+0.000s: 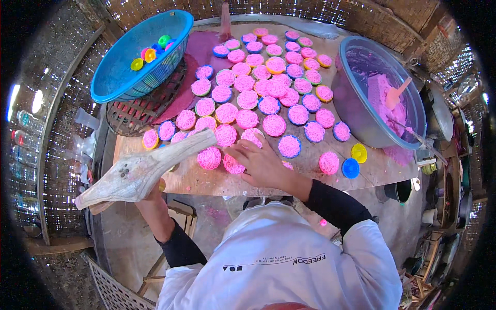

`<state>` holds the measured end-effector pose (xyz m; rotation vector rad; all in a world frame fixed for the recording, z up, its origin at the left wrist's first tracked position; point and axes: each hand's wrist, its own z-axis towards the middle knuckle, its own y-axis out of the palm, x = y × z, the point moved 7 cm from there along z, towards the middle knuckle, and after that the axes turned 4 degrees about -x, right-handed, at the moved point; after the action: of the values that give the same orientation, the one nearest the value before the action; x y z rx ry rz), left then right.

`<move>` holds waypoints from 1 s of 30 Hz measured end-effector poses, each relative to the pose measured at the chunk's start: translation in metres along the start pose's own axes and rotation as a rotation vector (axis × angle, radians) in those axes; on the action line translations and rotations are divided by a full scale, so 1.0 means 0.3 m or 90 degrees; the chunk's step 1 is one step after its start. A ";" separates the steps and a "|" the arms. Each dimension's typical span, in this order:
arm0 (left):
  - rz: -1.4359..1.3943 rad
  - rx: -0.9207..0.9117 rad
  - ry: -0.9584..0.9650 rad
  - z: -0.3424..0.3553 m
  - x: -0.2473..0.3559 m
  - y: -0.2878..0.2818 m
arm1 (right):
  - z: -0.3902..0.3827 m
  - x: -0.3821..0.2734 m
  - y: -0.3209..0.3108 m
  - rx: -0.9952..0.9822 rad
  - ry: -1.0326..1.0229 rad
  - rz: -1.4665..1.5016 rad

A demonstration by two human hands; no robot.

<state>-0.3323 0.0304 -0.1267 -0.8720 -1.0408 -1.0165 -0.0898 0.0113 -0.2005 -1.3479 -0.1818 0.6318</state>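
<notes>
My left hand point(151, 192) is at the table's near left, closed under a thick pale wooden tool point(139, 173) with two arms that looks like a hand press. The wood hides most of its fingers. A small yellow cup edge point(162, 185) shows beside this hand. My right hand point(261, 163) lies palm down over the near rows, its fingers stretched apart. Its fingertips touch or hover by a round pink noodle cake point(252, 136), and another pink cake point(233, 165) sits beside them. Many such cakes stand in small coloured cups across the board.
A blue basket point(111, 93) with colourful cups stands back left on a dark woven rack point(139, 111). At the right, a large tub point(356, 121) holds pink dough and a pink scoop point(398, 94). A blue cup point(350, 168) and yellow cup point(359, 152) lie near the front edge.
</notes>
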 end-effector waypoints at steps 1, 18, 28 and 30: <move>-0.024 0.007 0.009 0.002 -0.010 -0.003 | -0.004 0.001 -0.010 0.028 -0.001 -0.006; -0.083 -0.092 0.068 0.079 -0.001 0.083 | -0.273 0.094 -0.106 -0.119 0.050 0.022; -0.002 -0.023 0.033 0.118 -0.061 0.068 | 0.014 0.420 -0.339 -0.029 0.126 0.098; 0.019 0.007 0.021 0.102 -0.066 0.046 | 0.139 0.583 -0.382 0.050 0.156 -0.003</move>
<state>-0.3307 0.0676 -0.1384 -0.8573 -1.0012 -0.9962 0.0707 0.1282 -0.1228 -1.3361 0.0370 0.4609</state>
